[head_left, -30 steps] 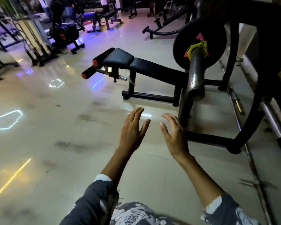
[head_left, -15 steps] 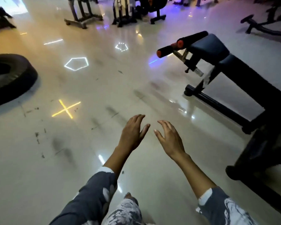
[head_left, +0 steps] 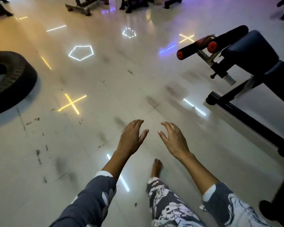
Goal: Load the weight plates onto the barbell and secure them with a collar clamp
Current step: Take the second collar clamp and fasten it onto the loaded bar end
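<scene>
My left hand (head_left: 131, 138) and my right hand (head_left: 174, 140) hang in front of me over the glossy floor, palms facing each other a short gap apart. Both hold nothing, and their fingers are loosely spread and slightly curled. No barbell, weight plate or collar clamp shows in the head view. My bare foot (head_left: 156, 167) and patterned trouser leg appear below the hands.
A large black tyre (head_left: 10, 81) lies on the floor at the left edge. A black padded bench (head_left: 256, 51) with orange-capped foam rollers (head_left: 203, 46) and its floor rail (head_left: 246, 118) fills the right side. Machine bases (head_left: 82, 5) stand at the far top. Light shapes reflect off the floor.
The view has swung left and down: the loaded barbell sleeve with its plate and yellow clamp left the frame, and the tyre came in. Both hands stayed empty, side by side.
</scene>
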`<action>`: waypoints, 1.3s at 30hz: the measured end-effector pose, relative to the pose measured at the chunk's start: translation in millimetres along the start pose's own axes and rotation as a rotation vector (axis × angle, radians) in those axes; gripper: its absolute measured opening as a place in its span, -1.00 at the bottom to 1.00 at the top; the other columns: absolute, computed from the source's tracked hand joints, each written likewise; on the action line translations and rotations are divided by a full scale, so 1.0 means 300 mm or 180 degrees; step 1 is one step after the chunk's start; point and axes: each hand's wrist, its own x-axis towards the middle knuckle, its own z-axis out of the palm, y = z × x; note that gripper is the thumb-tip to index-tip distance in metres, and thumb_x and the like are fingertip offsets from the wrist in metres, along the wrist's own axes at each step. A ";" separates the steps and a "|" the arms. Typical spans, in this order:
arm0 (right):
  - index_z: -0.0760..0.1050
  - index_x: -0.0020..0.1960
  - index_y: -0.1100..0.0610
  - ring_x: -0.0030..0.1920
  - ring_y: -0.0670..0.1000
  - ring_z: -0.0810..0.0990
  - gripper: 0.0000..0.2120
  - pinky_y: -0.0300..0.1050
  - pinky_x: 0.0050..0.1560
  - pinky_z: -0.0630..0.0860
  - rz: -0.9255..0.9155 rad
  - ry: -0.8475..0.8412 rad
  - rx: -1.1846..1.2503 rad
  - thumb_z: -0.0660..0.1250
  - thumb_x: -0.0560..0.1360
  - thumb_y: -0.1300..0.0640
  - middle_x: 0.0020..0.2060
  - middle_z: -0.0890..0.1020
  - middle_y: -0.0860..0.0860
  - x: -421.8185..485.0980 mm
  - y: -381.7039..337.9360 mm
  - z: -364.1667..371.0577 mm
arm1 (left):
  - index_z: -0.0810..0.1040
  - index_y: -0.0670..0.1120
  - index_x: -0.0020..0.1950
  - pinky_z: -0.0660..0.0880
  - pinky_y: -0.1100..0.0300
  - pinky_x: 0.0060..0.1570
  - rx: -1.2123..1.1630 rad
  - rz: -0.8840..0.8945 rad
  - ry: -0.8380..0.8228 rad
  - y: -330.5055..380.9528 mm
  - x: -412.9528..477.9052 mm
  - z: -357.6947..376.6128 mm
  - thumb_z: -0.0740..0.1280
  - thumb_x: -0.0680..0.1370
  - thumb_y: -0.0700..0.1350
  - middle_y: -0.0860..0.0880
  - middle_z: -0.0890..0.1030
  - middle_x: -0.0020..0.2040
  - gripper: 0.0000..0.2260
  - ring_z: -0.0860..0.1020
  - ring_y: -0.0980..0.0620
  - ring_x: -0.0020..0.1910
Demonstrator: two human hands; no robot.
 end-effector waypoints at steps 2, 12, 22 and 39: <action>0.34 0.35 0.12 0.33 0.06 0.38 -0.60 -0.09 0.33 0.30 0.0073 -0.0028 0.0067 0.19 0.56 0.01 0.32 0.44 0.08 0.220 0.030 -0.004 | 0.38 -0.17 0.35 0.34 0.09 0.26 0.0001 -0.0067 -0.0060 -0.041 0.212 -0.004 0.24 0.59 0.01 -0.14 0.48 0.31 -0.60 0.42 -0.09 0.29; 0.35 0.34 0.13 0.32 0.07 0.39 -0.61 -0.06 0.31 0.33 0.0140 -0.0247 0.0266 0.16 0.57 -0.01 0.32 0.46 0.08 1.153 0.002 -0.099 | 0.34 -0.11 0.39 0.33 0.14 0.27 0.0192 -0.0147 -0.0179 -0.177 1.112 -0.093 0.19 0.59 0.08 -0.10 0.45 0.35 -0.57 0.41 -0.06 0.32; 0.38 0.31 0.08 0.29 0.05 0.43 -0.62 -0.09 0.25 0.41 0.0193 -0.0261 0.0108 0.16 0.56 -0.06 0.30 0.48 0.05 2.158 -0.079 -0.033 | 0.28 -0.12 0.42 0.30 0.11 0.29 0.0351 0.0048 -0.0361 -0.573 2.108 -0.186 0.13 0.61 0.11 -0.12 0.41 0.38 -0.54 0.37 -0.09 0.33; 0.35 0.34 0.11 0.31 0.04 0.42 -0.63 -0.14 0.28 0.36 0.1111 0.0597 0.0475 0.14 0.58 0.00 0.32 0.47 0.05 3.601 0.269 -0.365 | 0.30 -0.09 0.42 0.28 0.14 0.32 0.0466 0.1051 -0.1092 -0.503 3.821 -0.078 0.13 0.61 0.11 -0.08 0.41 0.39 -0.56 0.35 -0.03 0.36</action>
